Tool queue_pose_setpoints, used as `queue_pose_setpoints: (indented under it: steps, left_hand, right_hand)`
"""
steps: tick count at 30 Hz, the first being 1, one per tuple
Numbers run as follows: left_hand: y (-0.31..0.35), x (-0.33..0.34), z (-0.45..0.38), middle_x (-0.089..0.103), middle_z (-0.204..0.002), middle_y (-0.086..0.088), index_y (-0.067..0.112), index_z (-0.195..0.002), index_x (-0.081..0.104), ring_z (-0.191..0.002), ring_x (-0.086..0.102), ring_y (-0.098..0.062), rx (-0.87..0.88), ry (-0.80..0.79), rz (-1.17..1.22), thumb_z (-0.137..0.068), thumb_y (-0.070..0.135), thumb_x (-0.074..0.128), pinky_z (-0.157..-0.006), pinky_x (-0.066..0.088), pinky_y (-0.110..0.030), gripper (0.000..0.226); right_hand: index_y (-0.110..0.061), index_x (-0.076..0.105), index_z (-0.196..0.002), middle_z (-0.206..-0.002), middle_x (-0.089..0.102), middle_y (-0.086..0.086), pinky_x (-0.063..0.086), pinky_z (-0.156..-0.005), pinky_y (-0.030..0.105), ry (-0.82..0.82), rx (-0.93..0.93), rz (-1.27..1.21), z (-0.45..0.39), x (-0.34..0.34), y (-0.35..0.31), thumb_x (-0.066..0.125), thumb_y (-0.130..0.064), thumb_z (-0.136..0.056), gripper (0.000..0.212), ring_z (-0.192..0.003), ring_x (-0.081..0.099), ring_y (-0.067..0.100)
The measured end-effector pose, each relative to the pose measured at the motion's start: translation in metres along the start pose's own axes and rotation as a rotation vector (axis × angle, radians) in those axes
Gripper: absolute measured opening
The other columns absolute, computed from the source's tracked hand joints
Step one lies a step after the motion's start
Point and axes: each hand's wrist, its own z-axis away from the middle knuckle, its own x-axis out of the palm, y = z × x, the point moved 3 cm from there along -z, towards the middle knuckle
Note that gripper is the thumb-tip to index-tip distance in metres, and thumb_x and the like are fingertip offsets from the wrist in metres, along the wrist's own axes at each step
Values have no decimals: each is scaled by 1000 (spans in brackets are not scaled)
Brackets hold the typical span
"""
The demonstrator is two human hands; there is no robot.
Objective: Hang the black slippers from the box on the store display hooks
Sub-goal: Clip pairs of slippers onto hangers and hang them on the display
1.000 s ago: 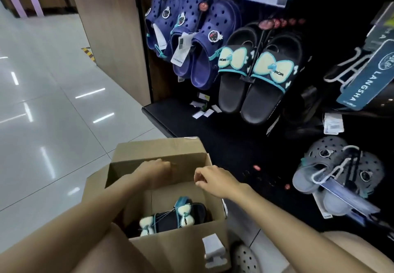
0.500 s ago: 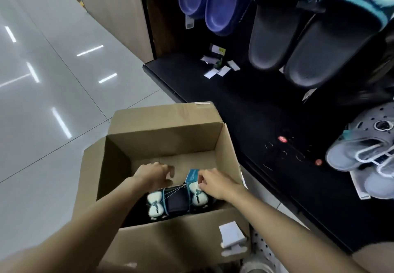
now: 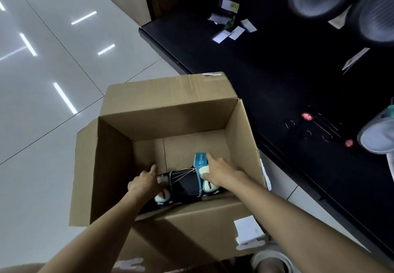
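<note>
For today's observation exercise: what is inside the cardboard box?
Inside the cardboard box lies a pair of black slippers with pale bows, tied with string, and a teal tag. The left hand and right hand cover parts; the near wall hides the rest.

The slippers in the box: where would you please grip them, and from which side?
Grip the slippers by their two ends from above, probably. They lie flat, tied together, low against the near wall of the box, which is open only on top.
</note>
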Motion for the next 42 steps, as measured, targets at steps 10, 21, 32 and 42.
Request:
queue_pose_setpoints:
  steps: [10, 21, 32, 42]
  left_hand:
    - [13, 26, -18, 31, -147, -28, 16, -151, 21, -131, 43, -42, -156, -144, 447, -86, 48, 68, -105, 40, -44, 87]
    - [11, 3, -3, 35, -134, -26, 15, -139, 30, -116, 53, -44, -89, 20, 462, -80, 53, 72, -98, 48, -47, 82]
    - [4, -61, 65, 40, -132, -23, 17, -135, 30, -115, 55, -41, -7, 232, 339, -82, 59, 66, -96, 49, -45, 77]
    - [36, -137, 155, 45, -131, -16, 21, -140, 33, -114, 56, -34, 134, 498, 279, -84, 60, 64, -90, 51, -39, 75]
  right_hand:
    - [-16, 23, -150, -145, 41, 19, 41, -102, 41, -66, 78, -201, -4, 21, 3, 64, -46, -92, 78, -131, 46, 38]
    - [-21, 40, -139, -134, 53, 10, 41, -90, 33, 72, 19, -365, 9, -5, 9, 69, -39, -88, 61, -122, 52, 30]
    - [-19, 42, -137, -133, 54, 10, 46, -100, 38, 191, -77, -392, 66, -54, -9, 69, -42, -86, 62, -121, 53, 29]
    - [-19, 42, -137, -129, 55, 8, 48, -94, 36, 385, -158, -413, 151, -129, 0, 69, -44, -87, 62, -115, 56, 26]
